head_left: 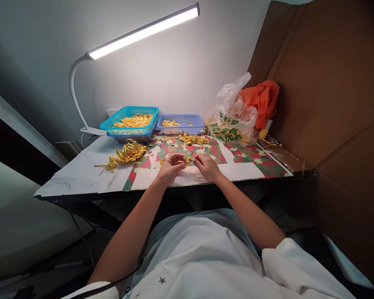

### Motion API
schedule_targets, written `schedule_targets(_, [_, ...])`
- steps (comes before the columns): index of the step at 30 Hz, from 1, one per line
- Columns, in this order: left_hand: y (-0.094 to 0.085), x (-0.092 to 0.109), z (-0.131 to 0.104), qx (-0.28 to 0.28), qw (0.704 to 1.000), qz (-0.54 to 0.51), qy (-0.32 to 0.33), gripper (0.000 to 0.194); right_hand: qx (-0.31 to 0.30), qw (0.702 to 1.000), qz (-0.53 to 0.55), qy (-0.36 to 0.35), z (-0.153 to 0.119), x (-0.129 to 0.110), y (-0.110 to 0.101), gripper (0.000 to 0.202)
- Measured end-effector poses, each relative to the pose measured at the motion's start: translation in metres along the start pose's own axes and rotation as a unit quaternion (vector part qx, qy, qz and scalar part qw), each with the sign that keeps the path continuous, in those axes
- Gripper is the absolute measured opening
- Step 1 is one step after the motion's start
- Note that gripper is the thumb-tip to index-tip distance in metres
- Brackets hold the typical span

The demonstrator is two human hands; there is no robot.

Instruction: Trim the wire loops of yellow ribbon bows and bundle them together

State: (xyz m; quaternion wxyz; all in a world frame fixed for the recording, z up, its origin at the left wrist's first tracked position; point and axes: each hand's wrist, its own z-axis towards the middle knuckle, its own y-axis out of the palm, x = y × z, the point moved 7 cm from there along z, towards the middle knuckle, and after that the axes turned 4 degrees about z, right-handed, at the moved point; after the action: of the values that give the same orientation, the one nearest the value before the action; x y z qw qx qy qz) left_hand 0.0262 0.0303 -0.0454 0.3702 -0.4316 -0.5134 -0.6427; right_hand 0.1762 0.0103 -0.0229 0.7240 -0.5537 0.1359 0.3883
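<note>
White short-sleeved top with small dark stars

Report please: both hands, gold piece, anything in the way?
Left hand and right hand holding gold piece between them. Both at near side of table. Gold cluster just beyond, not blocking.

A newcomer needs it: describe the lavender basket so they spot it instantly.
Under the lit desk lamp, look along the back of the table. Right of the turquoise basket sits the lavender basket, holding far fewer gold pieces.

Shiny golden piece between fingers
</note>
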Motion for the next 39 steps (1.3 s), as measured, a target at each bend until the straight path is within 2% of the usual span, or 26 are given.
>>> schedule_targets(15, [0.000,-0.003,0.003,-0.008,1.000,0.004,0.003,0.040,-0.012,0.999,0.005,0.034,0.004,0.004,0.004,0.025])
schedule_targets(28, [-0.002,0.000,0.002,0.022,1.000,-0.002,0.008,0.044,0.056,0.996,0.066,0.032,0.000,0.010,-0.007,0.036])
schedule_targets(39, [-0.004,0.000,0.002,0.018,1.000,0.007,0.023,0.041,0.089,0.996,-0.009,-0.015,-0.015,-0.006,-0.014,0.024])
